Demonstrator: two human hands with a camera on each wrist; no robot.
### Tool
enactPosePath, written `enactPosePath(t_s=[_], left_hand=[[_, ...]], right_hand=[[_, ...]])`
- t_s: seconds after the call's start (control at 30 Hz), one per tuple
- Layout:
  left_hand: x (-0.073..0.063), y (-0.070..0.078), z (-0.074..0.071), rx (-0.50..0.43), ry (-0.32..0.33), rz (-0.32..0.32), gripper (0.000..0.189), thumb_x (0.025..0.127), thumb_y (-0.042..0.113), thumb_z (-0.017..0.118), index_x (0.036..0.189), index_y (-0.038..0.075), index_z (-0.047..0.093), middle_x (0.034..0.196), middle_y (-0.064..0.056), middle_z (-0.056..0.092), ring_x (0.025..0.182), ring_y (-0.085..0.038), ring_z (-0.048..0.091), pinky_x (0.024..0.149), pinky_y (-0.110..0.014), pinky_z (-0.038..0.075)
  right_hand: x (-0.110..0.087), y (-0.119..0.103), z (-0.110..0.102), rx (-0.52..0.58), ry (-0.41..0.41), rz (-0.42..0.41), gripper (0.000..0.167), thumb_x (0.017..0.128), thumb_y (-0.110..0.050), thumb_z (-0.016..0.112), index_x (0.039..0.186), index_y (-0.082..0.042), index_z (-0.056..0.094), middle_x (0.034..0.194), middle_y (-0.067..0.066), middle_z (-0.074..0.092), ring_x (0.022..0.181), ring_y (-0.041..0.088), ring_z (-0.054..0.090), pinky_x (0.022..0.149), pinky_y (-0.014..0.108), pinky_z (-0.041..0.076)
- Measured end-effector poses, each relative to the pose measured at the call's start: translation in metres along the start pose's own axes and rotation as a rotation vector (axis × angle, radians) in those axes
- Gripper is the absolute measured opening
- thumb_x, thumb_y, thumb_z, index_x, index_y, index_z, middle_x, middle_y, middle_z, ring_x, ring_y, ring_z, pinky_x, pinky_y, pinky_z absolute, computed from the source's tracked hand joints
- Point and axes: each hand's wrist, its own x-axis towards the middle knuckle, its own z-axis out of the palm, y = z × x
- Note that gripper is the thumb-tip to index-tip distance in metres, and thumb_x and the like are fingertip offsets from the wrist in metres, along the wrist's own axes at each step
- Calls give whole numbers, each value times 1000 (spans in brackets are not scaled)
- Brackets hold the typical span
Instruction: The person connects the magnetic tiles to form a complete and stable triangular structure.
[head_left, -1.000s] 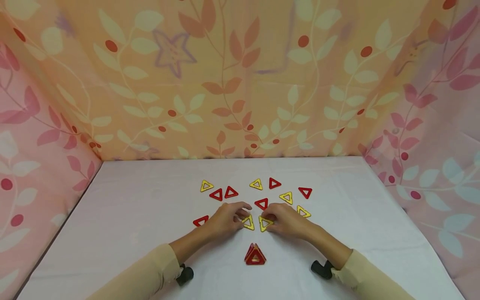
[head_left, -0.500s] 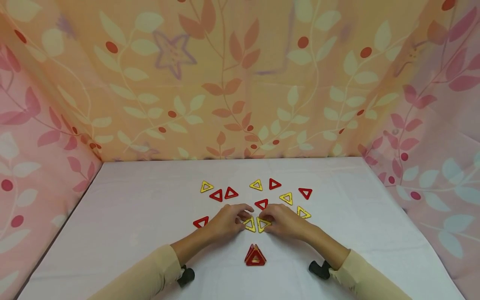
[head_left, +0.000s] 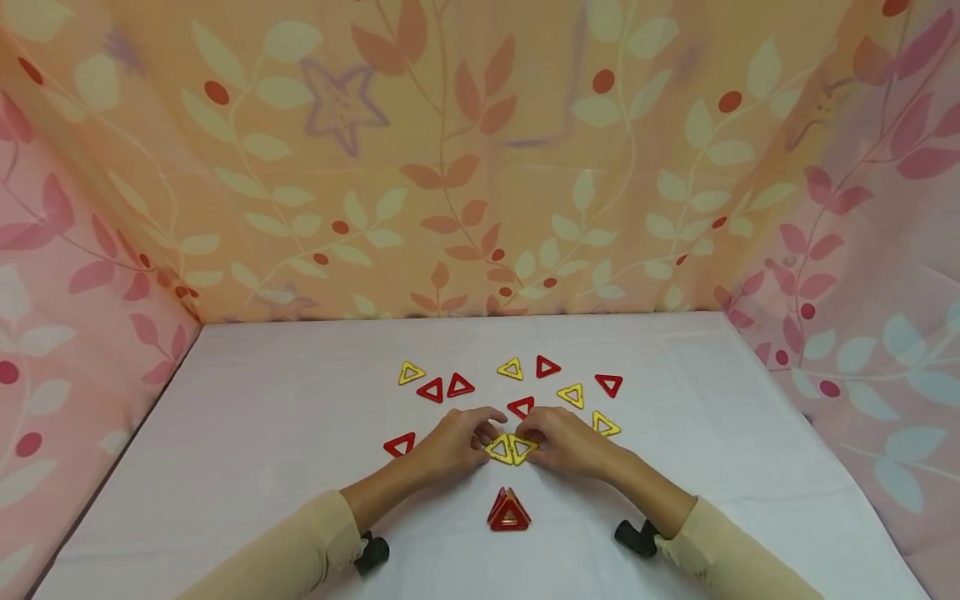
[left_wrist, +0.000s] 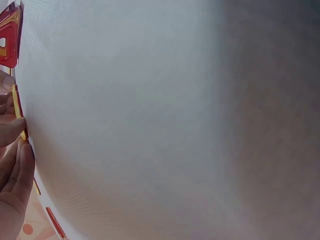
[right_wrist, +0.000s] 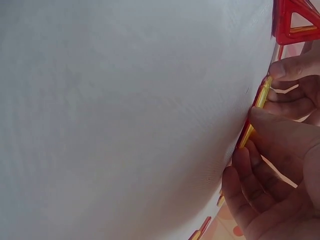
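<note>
My left hand pinches the outer corner of a yellow magnetic triangle tile. Opposite it, my right hand pinches a second yellow magnetic triangle tile. The two tiles meet edge to edge, flat or nearly so, low over the white tabletop. Seen edge-on in the right wrist view, a yellow tile sits between thumb and fingers, with red along its underside. In front of both hands a small red pyramid of triangle tiles stands upright, apart from them.
Several loose triangle tiles lie beyond the hands, among them a red one and a yellow one. Another red tile lies left of my left hand. A patterned curtain rises behind the white tabletop.
My right hand has moved left with its yellow tile, closing the gap, and the two yellow tiles now touch along an edge. The left hand has shifted only slightly; the pyramid stays in place.
</note>
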Motion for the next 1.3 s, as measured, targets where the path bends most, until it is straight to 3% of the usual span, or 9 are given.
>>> enactPosePath(t_s=[0.23,0.47,1.03,1.3], left_hand=[[-1,4,-1,30,4,-11,46,87,0,74,129,10,59,100,0,71,90,-10,65,81,-22,54],[-2,8,-4,42,-36,-32,56,84,3,78,135,11,55,98,1,68,92,-12,63,85,-24,54],[-3,9,-2,89,-12,-7,55,86,6,76,135,16,53,102,3,69,94,-8,64,86,-21,52],[-3,9,-3,40,-20,24,50,88,6,74,133,14,53,105,0,70,94,-9,64,86,-22,53]], right_hand=[[2,-3,0,-6,-16,-2,26,83,-9,80,109,-7,73,102,0,69,93,13,60,88,37,53],[3,-4,0,-14,-21,3,27,84,-10,80,110,-7,73,102,-1,69,93,13,60,88,37,53],[3,-2,0,-10,-18,0,27,83,-10,80,109,-7,72,100,-2,69,89,11,58,84,33,53],[3,-3,-1,-1,-25,9,28,84,-9,80,110,-7,72,100,-1,69,89,13,59,84,33,54]])
